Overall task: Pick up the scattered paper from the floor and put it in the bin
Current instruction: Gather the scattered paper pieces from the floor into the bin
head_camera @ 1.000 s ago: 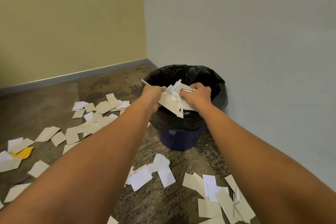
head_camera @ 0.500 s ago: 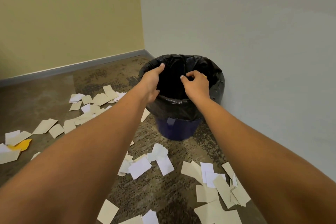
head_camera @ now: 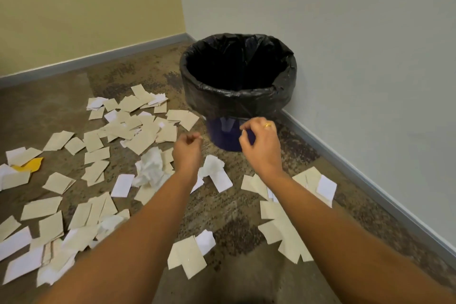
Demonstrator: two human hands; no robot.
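Hovering hands: both are held low before the bin [head_camera: 222,106], just above the floor [head_camera: 234,210], seemingly so that more sheets can be reached.
Left hand [head_camera: 186,149]: the fingers are loosely curled; nothing is seen to be held.
Right hand [head_camera: 260,145]: the fingers are loosely bent, with the thumb near the forefinger; no paper is seen between them.
Bin: it is set in the corner by the wall with its mouth upward, so paper can be dropped in; the contents cannot be told.
Scattered paper [head_camera: 138,128]: it is spread across the floor, mostly left of the bin and beneath both arms.
Crumpled white piece [head_camera: 150,168]: it lies just beside the left wrist.
Progress: much is judged left to be gathered.
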